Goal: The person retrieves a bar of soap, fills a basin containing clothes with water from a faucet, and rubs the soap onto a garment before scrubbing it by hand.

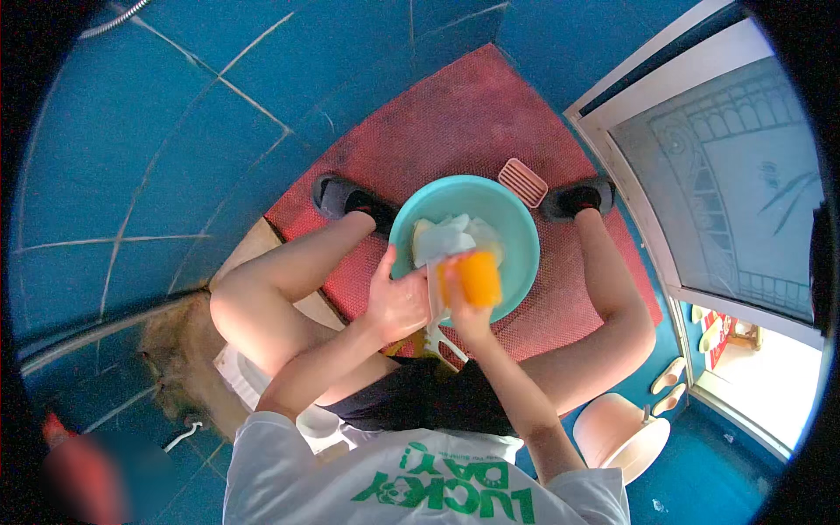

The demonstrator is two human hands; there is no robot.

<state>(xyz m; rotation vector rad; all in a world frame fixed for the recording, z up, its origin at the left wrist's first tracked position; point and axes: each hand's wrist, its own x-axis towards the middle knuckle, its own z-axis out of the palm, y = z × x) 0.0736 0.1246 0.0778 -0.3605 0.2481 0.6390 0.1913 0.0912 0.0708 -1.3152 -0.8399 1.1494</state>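
Between the person's legs stands a turquoise plastic basin with wet white cloth in it. My left hand is at the basin's near left rim, thumb raised, gripping a white washboard that leans into the basin; its cut-out end rests near my lap. My right hand is closed around a blurred orange object, perhaps a brush or a bar of soap, over the board and the basin's near part. Whether cloth lies under the orange object cannot be told.
A pink slatted soap dish lies on the red mat just beyond the basin. A pale pink bucket and slippers are at the lower right, near the door. Blue tiled walls surround the mat. Something red is blurred at the lower left.
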